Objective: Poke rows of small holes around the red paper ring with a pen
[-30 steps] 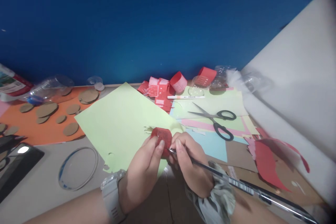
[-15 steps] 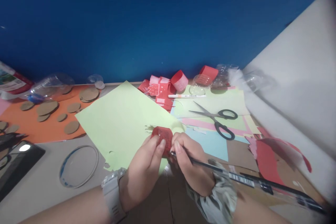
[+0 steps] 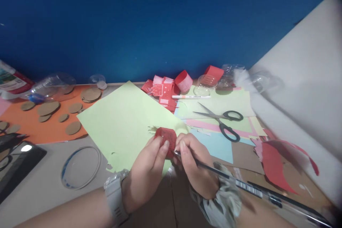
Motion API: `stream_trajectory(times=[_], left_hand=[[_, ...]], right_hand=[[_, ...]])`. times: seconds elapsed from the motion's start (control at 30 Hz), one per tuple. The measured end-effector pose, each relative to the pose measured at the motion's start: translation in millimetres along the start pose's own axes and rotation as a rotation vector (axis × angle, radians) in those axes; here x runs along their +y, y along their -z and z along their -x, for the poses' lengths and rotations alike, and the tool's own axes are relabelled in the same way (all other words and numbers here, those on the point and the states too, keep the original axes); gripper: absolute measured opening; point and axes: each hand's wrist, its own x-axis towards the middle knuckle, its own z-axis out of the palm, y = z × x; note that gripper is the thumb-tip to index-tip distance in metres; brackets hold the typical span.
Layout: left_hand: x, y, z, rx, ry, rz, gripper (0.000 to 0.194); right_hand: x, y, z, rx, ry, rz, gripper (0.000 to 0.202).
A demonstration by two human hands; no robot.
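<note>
A small rolled piece of red paper with dark marks on it is pinched in my left hand, thumb on the near face. My right hand grips a slim black-and-clear pen near its tip, and the tip meets the right edge of the red paper. The pen's long barrel, with a barcode label, runs off to the lower right. Beneath and behind the hands lies a light green sheet with torn near edges. How the fingers lie behind the red paper is hidden.
Open scissors lie on coloured sheets at right, near a white marker. Red paper cutouts and plastic cups stand along the blue wall. Cardboard discs rest on orange paper; a tape ring sits at left.
The view has shifted very slightly. Both hands hold the same grip on the red paper and pen, with the pen tip still at the paper's right edge.
</note>
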Motion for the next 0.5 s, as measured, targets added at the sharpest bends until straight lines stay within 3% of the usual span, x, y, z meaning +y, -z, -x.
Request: stream_trajectory(times=[0.13, 0.4, 0.5], left_hand=[[-1.7, 3.6, 0.1, -0.014, -0.054, -0.019, 0.025], [-6.7, 4.2, 2.3, 0.017, -0.047, -0.057, 0.026], [-1.8, 1.6, 0.8, 0.01, -0.051, -0.048, 0.028]], right_hand=[[0.6, -0.3, -0.7, -0.003, 0.086, 0.047, 0.025], [-7.1, 6.6, -1.3, -0.014, 0.519, 0.231, 0.021], [-9.8, 7.4, 1.5, 0.044, 0.552, 0.283, 0.021]])
